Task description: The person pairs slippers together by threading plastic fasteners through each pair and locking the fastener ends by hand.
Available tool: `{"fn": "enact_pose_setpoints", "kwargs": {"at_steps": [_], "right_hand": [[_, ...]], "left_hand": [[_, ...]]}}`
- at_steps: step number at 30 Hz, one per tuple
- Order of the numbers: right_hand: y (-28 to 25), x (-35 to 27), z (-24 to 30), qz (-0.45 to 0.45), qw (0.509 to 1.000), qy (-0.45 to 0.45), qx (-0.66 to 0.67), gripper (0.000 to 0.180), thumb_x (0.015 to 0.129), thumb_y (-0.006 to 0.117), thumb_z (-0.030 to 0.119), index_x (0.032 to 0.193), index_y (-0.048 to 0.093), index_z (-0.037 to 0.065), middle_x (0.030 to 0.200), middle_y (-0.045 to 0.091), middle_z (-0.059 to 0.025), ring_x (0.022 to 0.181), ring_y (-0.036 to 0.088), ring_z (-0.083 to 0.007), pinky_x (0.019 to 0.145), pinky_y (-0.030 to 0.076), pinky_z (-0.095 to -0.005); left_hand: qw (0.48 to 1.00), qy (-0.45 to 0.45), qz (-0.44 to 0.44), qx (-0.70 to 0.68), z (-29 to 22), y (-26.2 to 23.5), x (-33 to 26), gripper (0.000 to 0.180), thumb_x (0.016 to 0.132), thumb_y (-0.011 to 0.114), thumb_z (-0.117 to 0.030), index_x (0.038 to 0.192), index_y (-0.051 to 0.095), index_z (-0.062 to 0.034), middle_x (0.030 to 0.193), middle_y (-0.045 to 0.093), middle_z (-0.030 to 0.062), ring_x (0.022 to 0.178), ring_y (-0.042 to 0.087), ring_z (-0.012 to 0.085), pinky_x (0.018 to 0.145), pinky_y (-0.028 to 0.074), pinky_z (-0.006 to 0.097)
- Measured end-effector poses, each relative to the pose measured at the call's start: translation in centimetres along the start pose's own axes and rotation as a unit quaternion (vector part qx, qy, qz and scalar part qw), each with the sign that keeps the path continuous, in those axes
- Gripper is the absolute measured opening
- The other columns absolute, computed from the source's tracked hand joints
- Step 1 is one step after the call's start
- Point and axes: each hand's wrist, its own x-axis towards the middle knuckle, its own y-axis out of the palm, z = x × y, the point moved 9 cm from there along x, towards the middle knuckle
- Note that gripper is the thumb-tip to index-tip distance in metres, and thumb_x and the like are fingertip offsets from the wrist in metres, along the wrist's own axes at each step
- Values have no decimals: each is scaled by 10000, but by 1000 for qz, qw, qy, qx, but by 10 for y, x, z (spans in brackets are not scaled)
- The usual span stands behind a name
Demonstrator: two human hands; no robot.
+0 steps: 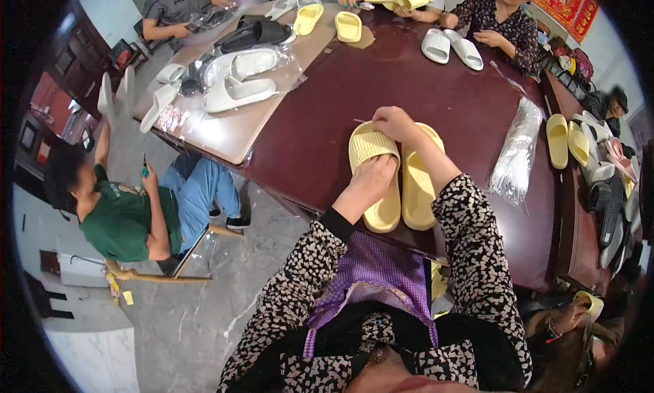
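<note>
A pair of yellow slippers lies side by side on the dark red table in front of me, toes pointing away. My left hand (371, 183) is closed at the foot opening of the left yellow slipper (383, 216), its fingertips hidden under the ribbed strap. Over the front of that strap, my right hand (396, 125) is bent with fingers together; what they pinch is too small to make out. A thin pale end sticks out just left of these fingers. The right yellow slipper (418, 199) rests beneath my right forearm.
To the right lies a bundle of white plastic strips (514, 154) in clear wrap. White slippers in clear bags (238, 86) cover the left board. Another white pair (451, 49) sits at the far side. Co-workers are around the table; one in green (133, 216) sits left, holding snips.
</note>
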Motion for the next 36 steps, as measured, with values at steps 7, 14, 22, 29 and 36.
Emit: {"fn": "enact_pose_setpoints", "kwargs": {"at_steps": [7, 14, 22, 29, 36], "right_hand": [[10, 3, 3, -24, 997, 31, 70, 107, 755, 600, 88, 804, 621, -4, 701, 633, -107, 643, 596, -175, 603, 476, -301], [-36, -18, -29, -162, 968, 61, 182, 61, 789, 562, 37, 782, 583, -21, 686, 609, -75, 615, 562, -112, 564, 455, -252], [-62, -66, -8, -210, 915, 51, 339, 71, 849, 538, 47, 841, 566, -18, 743, 606, -47, 674, 555, -97, 625, 457, -223], [-65, -85, -13, -244, 900, 76, 353, 85, 865, 545, 70, 854, 570, -11, 782, 611, -41, 714, 560, -94, 667, 459, -219], [-76, -123, -29, -321, 852, 147, 387, 83, 873, 543, 78, 890, 590, 12, 737, 567, 6, 686, 518, -55, 616, 413, -195]], "left_hand": [[1000, -15, -2, -6, 4, 1, -6, 226, 730, 518, -5, 954, 538, 15, 914, 558, 161, 862, 576, 306, 776, 478, 377], [990, 26, -126, -61, -22, -38, -11, 190, 790, 518, -6, 976, 543, 24, 925, 575, 180, 831, 581, 329, 754, 484, 398], [957, -73, -194, -201, 27, -60, 40, 193, 830, 524, -8, 1012, 556, 49, 927, 622, 159, 735, 617, 237, 658, 491, 312], [895, -169, -31, -413, 61, 8, 75, 123, 843, 564, -39, 948, 588, 22, 781, 621, 42, 649, 570, 103, 578, 455, 229], [749, -266, 29, -606, 71, 40, 77, 85, 838, 594, -80, 890, 618, -18, 686, 583, -15, 557, 502, 26, 496, 390, 163]]}}
